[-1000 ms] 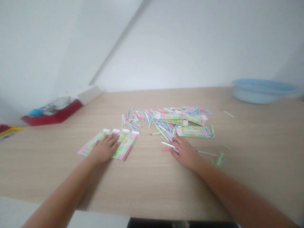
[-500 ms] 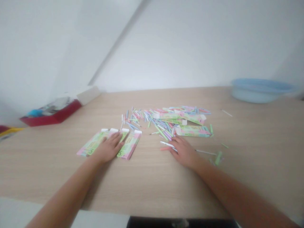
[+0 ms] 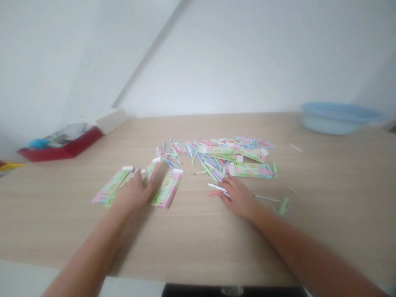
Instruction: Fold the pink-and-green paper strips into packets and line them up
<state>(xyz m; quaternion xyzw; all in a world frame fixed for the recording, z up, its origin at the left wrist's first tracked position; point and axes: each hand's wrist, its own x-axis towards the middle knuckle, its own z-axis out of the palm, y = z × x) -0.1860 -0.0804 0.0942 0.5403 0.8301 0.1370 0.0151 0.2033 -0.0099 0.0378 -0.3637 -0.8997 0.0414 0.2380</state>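
Observation:
My left hand [image 3: 133,194] is closed around a slim green-and-pink paper box [image 3: 152,168], which is tilted up off the table. To its right lies a flat box [image 3: 168,187] of the same kind, marked 5. More such boxes [image 3: 111,185] lie to the left, partly covered by the hand. My right hand [image 3: 238,197] rests on the table with its fingers curled over a white pen [image 3: 218,189]. Next to that pen lies a salmon-coloured stick [image 3: 214,193]. Beyond the right hand spreads a pile of pastel pen-like sticks [image 3: 198,154].
Several similar boxes [image 3: 252,170] lie on and beside the pile. A thin white rod [image 3: 267,198] and a green piece [image 3: 284,206] are right of my right hand. A blue basin [image 3: 338,119] stands at the back right, a red tray [image 3: 62,153] at the left.
My left hand has gone from lying flat over the row of boxes to gripping one and tilting it up, leaving a gap in the row. The right hand has stayed put.

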